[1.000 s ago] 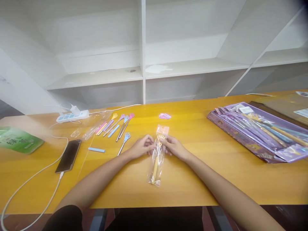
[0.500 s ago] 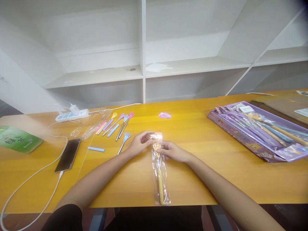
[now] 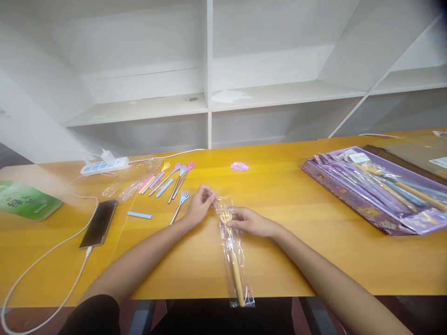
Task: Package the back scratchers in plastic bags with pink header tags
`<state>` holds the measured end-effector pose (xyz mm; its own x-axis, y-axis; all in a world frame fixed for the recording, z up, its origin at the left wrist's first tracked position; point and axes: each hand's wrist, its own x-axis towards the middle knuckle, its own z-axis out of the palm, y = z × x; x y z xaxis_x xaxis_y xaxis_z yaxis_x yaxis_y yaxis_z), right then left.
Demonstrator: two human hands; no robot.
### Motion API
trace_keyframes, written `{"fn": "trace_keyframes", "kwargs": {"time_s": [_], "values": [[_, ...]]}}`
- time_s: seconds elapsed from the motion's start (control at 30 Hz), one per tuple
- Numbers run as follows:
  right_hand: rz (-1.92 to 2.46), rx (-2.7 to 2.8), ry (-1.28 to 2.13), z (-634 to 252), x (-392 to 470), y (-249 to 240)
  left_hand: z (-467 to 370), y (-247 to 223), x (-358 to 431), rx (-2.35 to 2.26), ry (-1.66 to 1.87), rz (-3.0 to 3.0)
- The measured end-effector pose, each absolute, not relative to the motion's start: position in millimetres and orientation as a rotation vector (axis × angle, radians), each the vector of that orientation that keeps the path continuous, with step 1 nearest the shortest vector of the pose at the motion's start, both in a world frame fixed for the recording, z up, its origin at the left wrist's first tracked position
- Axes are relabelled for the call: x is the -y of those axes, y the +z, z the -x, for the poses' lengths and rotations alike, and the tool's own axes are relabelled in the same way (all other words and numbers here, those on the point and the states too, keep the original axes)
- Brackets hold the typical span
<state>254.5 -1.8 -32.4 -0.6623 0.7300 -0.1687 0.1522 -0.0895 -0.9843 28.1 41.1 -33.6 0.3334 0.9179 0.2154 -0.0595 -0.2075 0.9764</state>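
Note:
A yellow back scratcher [image 3: 237, 277] with a claw-shaped head lies inside a clear plastic bag [image 3: 227, 237], its handle end reaching the table's front edge. My right hand [image 3: 249, 221] pinches the bag and the scratcher just below the claw. At the bag's upper left corner my left hand [image 3: 200, 204] has its fingers closed; a bit of pink shows at the fingertips, too small to make out. To the left lies a blue scratcher [image 3: 183, 197] with a metal rod, and beyond it several other scratchers [image 3: 176, 170] and coloured handle tubes [image 3: 164, 188].
On the right, a purple box [image 3: 370, 214] holds many bagged scratchers, beside a cardboard box [image 3: 412, 151]. Pink cards [image 3: 240, 166] lie at the back. A phone [image 3: 98, 224] on a cable, a power strip [image 3: 104, 166] and a green package [image 3: 30, 201] are left.
My left hand has moved a little left, off the pink-and-white strip at the bag's top, which no longer shows there. The bag has tilted, its lower end shifting right and toward me.

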Motion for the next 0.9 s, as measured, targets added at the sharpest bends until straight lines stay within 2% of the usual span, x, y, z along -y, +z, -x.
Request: {"fn": "trace_keyframes", "kwargs": {"time_s": [0.3, 0.37, 0.47, 0.57, 0.7, 0.9], "values": [[1.011, 1.801, 1.694, -250.4, 2.2, -32.9, -28.1, -31.6, -40.0, -0.8, 0.998, -1.662], [1.119, 1.76, 1.484, -248.1, -9.6, -40.3, -28.2, -33.4, -42.2, -0.848, 1.021, -1.714], [1.328, 1.715, 0.897, -255.1, -48.2, -51.0, -26.7, -37.2, -45.9, -0.913, 1.028, -1.764], [1.486, 1.617, 0.592, -278.6, -100.7, -54.1, -25.0, -40.9, -48.5, -0.907, 1.016, -1.755], [1.69, 1.457, 0.387, -313.7, -156.3, -54.2, -24.2, -43.3, -49.8, -0.847, 1.039, -1.641], [1.842, 1.478, 0.385, -331.9, -185.6, -71.8, -23.3, -43.7, -49.8, -0.904, 1.054, -1.576]]}}
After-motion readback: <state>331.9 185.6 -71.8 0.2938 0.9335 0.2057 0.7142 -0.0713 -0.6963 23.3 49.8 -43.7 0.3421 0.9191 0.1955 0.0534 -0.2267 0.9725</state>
